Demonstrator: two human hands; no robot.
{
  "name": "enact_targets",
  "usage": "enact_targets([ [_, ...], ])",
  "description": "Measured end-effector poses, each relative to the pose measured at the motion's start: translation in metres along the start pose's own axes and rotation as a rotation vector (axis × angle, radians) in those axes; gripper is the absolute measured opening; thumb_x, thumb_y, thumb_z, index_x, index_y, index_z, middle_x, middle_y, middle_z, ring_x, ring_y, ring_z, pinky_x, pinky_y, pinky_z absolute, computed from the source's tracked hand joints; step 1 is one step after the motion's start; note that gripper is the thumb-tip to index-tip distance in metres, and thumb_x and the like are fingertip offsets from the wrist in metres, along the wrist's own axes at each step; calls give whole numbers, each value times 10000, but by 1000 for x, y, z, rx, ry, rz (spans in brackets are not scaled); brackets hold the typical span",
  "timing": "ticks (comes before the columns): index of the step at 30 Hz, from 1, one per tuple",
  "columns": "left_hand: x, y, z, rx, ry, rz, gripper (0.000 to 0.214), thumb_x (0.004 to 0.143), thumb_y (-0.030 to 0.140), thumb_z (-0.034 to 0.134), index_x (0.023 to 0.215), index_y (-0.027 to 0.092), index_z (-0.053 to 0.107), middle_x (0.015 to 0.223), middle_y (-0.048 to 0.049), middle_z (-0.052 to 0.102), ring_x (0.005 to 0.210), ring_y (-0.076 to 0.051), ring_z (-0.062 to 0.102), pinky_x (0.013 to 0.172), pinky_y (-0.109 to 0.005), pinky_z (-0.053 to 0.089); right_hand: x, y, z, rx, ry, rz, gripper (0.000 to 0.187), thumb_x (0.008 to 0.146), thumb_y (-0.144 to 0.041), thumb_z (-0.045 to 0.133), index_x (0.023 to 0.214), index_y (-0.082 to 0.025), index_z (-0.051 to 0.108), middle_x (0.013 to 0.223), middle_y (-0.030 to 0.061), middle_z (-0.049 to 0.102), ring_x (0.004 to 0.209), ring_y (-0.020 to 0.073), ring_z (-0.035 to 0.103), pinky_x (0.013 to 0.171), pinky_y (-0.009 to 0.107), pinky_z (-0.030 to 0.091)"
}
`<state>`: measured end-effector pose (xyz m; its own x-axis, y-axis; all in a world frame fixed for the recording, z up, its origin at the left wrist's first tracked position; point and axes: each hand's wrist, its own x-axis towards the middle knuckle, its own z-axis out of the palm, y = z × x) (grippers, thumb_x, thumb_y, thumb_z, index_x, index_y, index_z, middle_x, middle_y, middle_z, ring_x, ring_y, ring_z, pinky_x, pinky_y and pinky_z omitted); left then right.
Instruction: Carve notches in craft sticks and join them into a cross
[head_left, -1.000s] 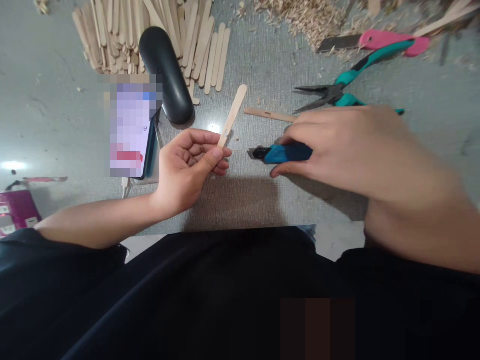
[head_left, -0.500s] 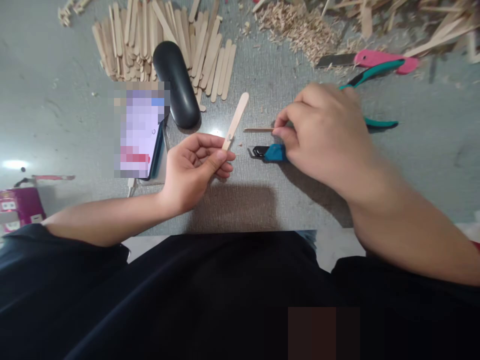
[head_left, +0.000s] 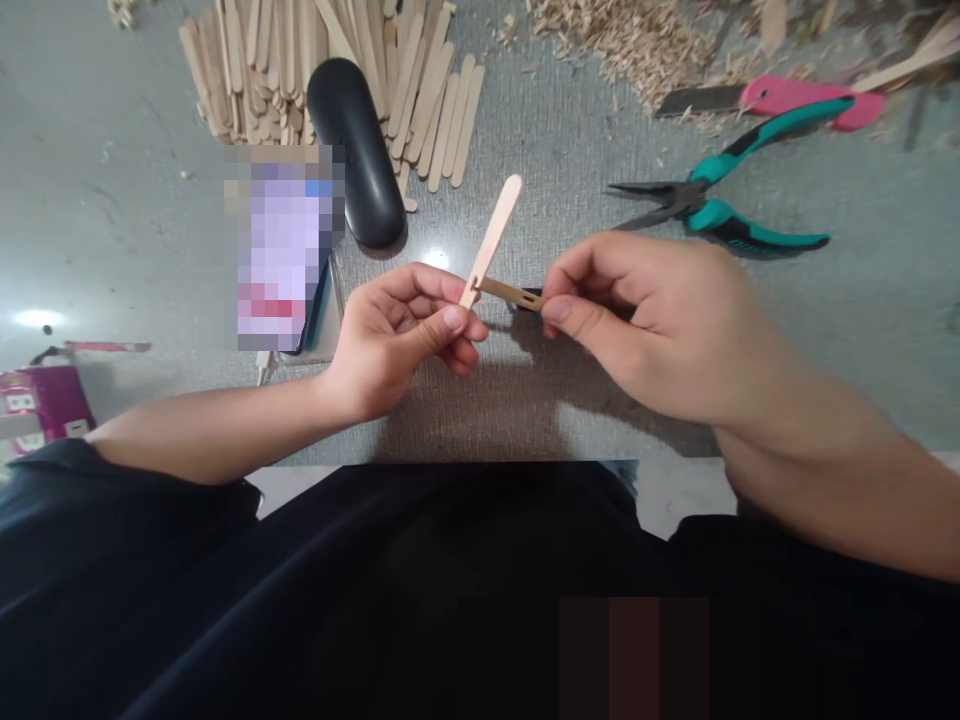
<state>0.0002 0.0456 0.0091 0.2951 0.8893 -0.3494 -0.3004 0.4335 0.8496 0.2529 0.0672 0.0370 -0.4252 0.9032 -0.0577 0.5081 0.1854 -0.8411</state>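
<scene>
My left hand (head_left: 397,335) pinches the lower end of a pale wooden craft stick (head_left: 493,235) that points up and away from me. My right hand (head_left: 652,320) pinches a thinner, darker wooden strip (head_left: 510,292) with a slot near its held end. The strip's free tip meets the craft stick just above my left fingers. The blue utility knife is hidden behind my hands.
A heap of craft sticks (head_left: 285,50) lies at the back left around a black oblong case (head_left: 352,150). A phone (head_left: 289,250) leans beside it. Teal-handled pliers (head_left: 712,205), a pink knife (head_left: 780,98) and wood shavings (head_left: 630,35) lie at the back right.
My right hand let go of the blue knife, picked up the thin strip from the table, and brought it left to the stick in my left hand.
</scene>
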Motion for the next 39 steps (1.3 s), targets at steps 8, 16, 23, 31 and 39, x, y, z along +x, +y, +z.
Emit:
enact_targets([
  [8, 2, 2, -2, -83, -22, -58, 583, 766, 558, 1156, 959, 236, 710, 838, 12, 849, 639, -115, 783, 590, -209, 708, 3, 8, 14, 126, 266, -148, 202, 965, -144, 868, 865, -312, 818, 904, 6, 855, 807, 229, 787, 680, 415, 586],
  [16, 3, 0, -4, -60, -20, -56, 561, 806, 543, 1125, 969, 244, 679, 856, 13, 839, 664, -124, 795, 601, -222, 717, 6, 8, 15, 308, 290, -83, 273, 836, -51, 948, 854, -316, 887, 755, -26, 832, 631, 185, 785, 541, 309, 633],
  [23, 1, 3, -5, -75, -174, -165, 581, 802, 562, 1133, 943, 238, 671, 795, 12, 824, 589, -144, 783, 510, -236, 676, 5, 10, 13, 280, 262, -68, 200, 842, -96, 986, 824, -281, 913, 741, 14, 824, 628, 179, 765, 512, 289, 602],
  [31, 3, 8, -7, -55, -292, -268, 483, 841, 482, 1115, 922, 229, 712, 765, 3, 828, 572, -150, 792, 480, -217, 652, 0, 0, 14, 312, 166, -34, 219, 862, -166, 1025, 802, -321, 883, 753, -8, 813, 625, 195, 726, 506, 346, 557],
  [39, 3, 8, -6, -78, -323, -280, 463, 867, 436, 1102, 927, 207, 703, 734, 19, 817, 568, -144, 797, 499, -199, 658, -4, -9, 22, 365, 125, 30, 249, 924, -137, 940, 829, -357, 869, 747, -39, 797, 629, 182, 703, 523, 361, 506],
])
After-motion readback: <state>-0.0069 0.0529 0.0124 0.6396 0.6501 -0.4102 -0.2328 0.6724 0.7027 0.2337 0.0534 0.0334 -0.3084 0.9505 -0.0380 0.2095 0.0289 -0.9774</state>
